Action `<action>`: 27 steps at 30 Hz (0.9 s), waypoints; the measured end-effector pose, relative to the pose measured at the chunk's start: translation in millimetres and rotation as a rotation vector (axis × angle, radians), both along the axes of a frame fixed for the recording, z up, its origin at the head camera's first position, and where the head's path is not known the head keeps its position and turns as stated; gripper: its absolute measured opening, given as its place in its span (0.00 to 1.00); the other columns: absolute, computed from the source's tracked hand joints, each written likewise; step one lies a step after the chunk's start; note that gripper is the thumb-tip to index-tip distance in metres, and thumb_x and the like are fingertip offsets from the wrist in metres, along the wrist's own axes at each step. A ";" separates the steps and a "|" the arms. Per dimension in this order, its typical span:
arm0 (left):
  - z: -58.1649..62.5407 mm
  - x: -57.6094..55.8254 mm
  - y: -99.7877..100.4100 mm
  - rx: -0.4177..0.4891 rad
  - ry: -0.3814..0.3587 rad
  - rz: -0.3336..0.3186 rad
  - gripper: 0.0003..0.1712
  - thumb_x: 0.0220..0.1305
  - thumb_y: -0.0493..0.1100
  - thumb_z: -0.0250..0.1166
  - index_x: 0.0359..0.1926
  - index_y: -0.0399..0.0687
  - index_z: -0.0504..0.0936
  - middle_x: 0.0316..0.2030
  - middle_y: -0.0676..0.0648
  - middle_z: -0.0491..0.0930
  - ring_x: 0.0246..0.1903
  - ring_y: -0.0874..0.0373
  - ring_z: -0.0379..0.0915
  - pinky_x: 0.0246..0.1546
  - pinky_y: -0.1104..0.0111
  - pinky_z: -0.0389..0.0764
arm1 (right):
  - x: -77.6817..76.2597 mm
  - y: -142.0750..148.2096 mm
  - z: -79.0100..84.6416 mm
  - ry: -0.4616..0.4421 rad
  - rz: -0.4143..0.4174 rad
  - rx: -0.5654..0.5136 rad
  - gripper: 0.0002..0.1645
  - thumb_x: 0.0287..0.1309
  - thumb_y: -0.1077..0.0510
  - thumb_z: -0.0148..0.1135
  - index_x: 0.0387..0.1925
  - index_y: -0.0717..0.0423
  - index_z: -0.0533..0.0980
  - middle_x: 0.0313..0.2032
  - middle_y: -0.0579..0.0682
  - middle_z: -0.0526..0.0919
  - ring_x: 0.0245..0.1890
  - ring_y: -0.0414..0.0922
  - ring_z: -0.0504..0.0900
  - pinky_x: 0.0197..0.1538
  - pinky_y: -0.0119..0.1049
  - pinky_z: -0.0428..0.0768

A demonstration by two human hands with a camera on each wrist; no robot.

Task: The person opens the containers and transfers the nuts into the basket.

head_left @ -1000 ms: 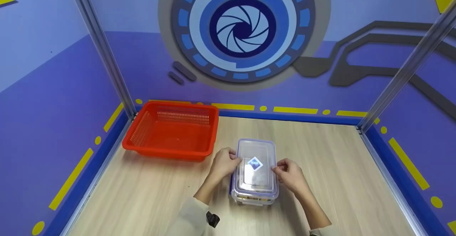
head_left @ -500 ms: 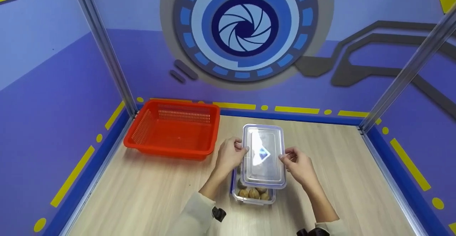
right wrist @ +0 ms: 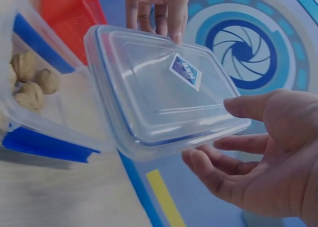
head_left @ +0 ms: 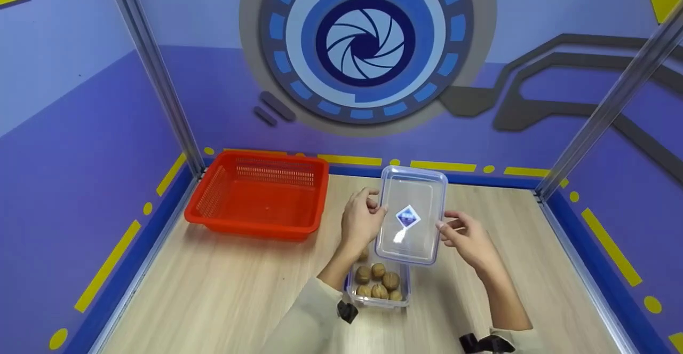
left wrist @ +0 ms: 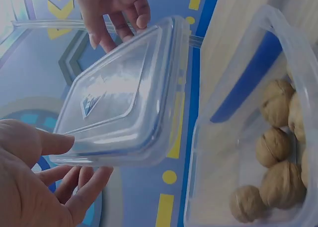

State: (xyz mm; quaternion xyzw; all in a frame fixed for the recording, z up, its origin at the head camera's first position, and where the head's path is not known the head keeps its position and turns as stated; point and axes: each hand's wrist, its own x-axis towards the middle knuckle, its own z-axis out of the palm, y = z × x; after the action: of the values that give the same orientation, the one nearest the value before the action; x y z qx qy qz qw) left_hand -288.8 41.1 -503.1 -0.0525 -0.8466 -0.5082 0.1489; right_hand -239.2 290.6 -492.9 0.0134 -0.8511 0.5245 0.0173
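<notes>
L hand (head_left: 364, 223) pinches L long edge of clear rect. plastic lid (head_left: 411, 215); R hand (head_left: 469, 242) pinches opp. edge. Lid held up, apart from clear rect. plastic box (head_left: 380, 304) w/ blue clips, hiding far end in head view. Brown round walnuts (head_left: 391, 281) in box. Red rect. plastic basket (head_left: 267, 212) to L, gap btwn it & L hand. Light wood-grain tabletop (head_left: 517, 247): room R of R hand.

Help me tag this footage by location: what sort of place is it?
Probably an indoor demonstration or filming booth: brightly printed walls close in the wood-look table at the back and on both sides, and metal posts stand at its back corners.
</notes>
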 end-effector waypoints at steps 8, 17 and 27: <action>9.3 -0.1 23.7 0.102 0.071 0.058 0.20 0.64 0.42 0.78 0.57 0.52 0.88 0.40 0.50 0.83 0.42 0.56 0.82 0.44 0.61 0.83 | 3.3 7.9 10.4 -0.026 -0.025 -0.028 0.44 0.79 0.40 0.55 0.79 0.66 0.60 0.63 0.69 0.77 0.62 0.62 0.81 0.60 0.46 0.84; 11.7 17.3 42.0 0.134 0.170 0.003 0.18 0.77 0.45 0.64 0.61 0.43 0.87 0.47 0.48 0.85 0.47 0.54 0.83 0.45 0.61 0.83 | 7.5 19.7 14.8 -0.028 -0.084 -0.227 0.52 0.79 0.28 0.36 0.81 0.66 0.56 0.74 0.69 0.67 0.71 0.62 0.73 0.69 0.42 0.74; 4.3 25.3 56.3 0.341 -0.053 -0.080 0.27 0.84 0.56 0.52 0.53 0.40 0.88 0.46 0.46 0.85 0.51 0.52 0.82 0.57 0.57 0.82 | 8.7 31.1 6.8 0.028 -0.194 -0.540 0.38 0.82 0.41 0.46 0.66 0.74 0.70 0.59 0.61 0.82 0.61 0.51 0.85 0.67 0.38 0.76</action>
State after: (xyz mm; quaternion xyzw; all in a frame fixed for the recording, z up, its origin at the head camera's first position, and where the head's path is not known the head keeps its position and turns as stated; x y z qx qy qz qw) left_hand -263.5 97.4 -498.7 -0.0465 -0.7491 -0.6511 0.1131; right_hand -230.6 321.7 -486.1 -0.0660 -0.6774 0.7280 0.0819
